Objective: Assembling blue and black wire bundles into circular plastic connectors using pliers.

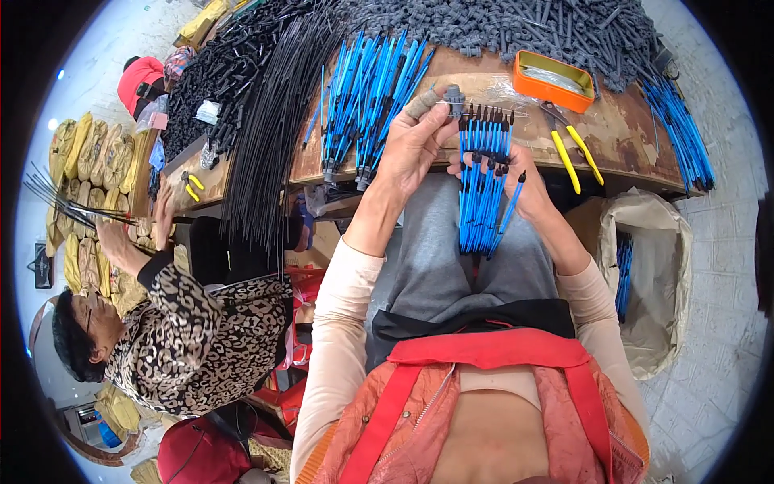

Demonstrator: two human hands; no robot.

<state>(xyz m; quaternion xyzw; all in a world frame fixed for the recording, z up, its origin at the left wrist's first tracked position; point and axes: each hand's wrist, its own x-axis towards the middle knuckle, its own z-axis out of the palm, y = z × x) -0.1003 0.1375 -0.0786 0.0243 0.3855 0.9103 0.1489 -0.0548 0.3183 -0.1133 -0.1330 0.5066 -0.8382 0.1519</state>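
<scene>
My right hand [526,181] is closed around a bundle of thin blue rods with black tips [482,206], hanging above my lap. Its fingertips show on the bundle's left side. Beside the upper black tips, my left hand [418,141] pinches a small dark grey plastic fitting [455,100]. One left finger has a grey wrap. Whether the fitting touches the rods I cannot tell. Just beyond my left hand, fanned-out blue rods [367,97] lie on the wooden table [645,149].
Grey plastic parts [484,28] are heaped at the back. An orange box [554,83] and yellow-handled pliers [571,149] lie to the right. A lined bin [657,282] stands by my right arm. At left, a co-worker [185,331] holds black rods, near long black rods [270,137].
</scene>
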